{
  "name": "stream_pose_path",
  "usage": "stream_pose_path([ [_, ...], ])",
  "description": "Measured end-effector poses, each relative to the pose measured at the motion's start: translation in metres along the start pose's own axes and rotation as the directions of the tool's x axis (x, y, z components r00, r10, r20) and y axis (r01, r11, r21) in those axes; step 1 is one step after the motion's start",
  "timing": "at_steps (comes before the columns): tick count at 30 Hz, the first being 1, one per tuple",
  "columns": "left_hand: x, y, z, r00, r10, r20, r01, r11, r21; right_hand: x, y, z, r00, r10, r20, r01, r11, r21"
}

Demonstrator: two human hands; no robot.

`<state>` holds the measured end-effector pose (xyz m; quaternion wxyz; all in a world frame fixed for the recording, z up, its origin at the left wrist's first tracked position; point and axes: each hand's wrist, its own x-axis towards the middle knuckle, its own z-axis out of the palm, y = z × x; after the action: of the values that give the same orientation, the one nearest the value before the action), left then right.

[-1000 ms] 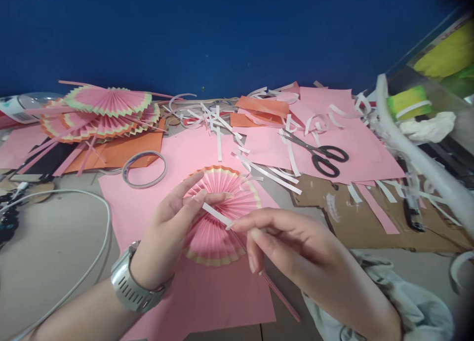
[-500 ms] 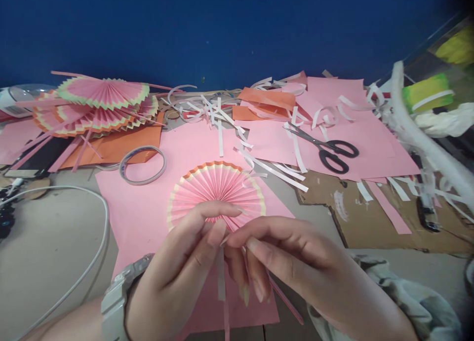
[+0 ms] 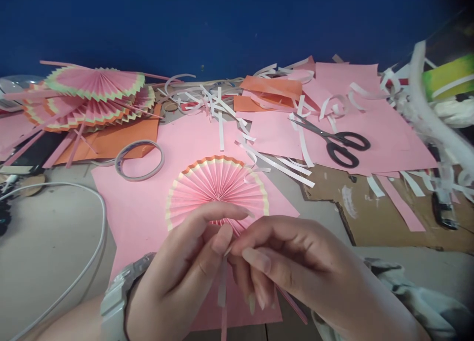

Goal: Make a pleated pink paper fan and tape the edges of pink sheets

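My left hand (image 3: 192, 257), with a grey watch on its wrist, pinches the upper end of a narrow paper strip (image 3: 222, 291) between thumb and fingers. The strip hangs down, whitish above and pink lower down. My right hand (image 3: 281, 262) meets it there, index fingertip and thumb close together at the strip's end; anything between them is hidden. Just beyond both hands a round pleated paper fan (image 3: 218, 178), pink with a cream and orange rim, lies on a pink sheet (image 3: 137, 217). My fingers cover its near part.
A tape roll (image 3: 120, 170) lies left of the fan, with finished-looking pleated fans (image 3: 96, 87) stacked behind it. Black-handled scissors (image 3: 342, 146) rest on pink sheets at right, among white paper strips (image 3: 285, 166). Cardboard (image 3: 374, 222) lies nearer; a white cable (image 3: 103, 217) loops at left.
The view has shifted slightly, so the scissors and strips sit farther right. Both hands stay together at the strip's end, with only slight finger movement.
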<state>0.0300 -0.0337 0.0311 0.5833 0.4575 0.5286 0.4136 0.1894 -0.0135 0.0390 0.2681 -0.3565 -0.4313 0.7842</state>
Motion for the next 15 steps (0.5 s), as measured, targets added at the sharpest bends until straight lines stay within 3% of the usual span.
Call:
stream_pose_path([
  [4, 0.002, 0.002, 0.000, 0.996, -0.013, 0.093, 0.024, 0.993, -0.114, 0.000, -0.001, 0.000, 1.000, -0.004, -0.002, 0.004, 0.999, -0.047],
  [7, 0.007, 0.003, -0.005, 0.989, -0.036, 0.142, 0.051, 0.994, -0.098, 0.000, -0.003, 0.000, 0.991, -0.084, -0.104, 0.067, 0.986, -0.155],
  [9, 0.013, 0.003, -0.009, 0.998, -0.035, 0.048, 0.040, 0.993, -0.112, 0.000, -0.002, 0.001, 0.958, -0.159, -0.239, 0.093, 0.960, -0.262],
  [11, 0.018, 0.002, -0.012, 0.992, -0.010, -0.123, -0.008, 0.989, -0.149, 0.000, 0.002, 0.003, 0.921, -0.201, -0.334, 0.051, 0.912, -0.408],
  [13, 0.023, 0.001, -0.014, 0.968, 0.005, -0.251, -0.051, 0.983, -0.178, 0.001, 0.010, 0.006, 0.917, -0.209, -0.340, -0.018, 0.830, -0.558],
  [15, 0.026, 0.001, -0.015, 0.951, 0.009, -0.310, -0.076, 0.976, -0.204, 0.004, 0.017, 0.009, 0.950, -0.162, -0.267, -0.049, 0.768, -0.639],
])
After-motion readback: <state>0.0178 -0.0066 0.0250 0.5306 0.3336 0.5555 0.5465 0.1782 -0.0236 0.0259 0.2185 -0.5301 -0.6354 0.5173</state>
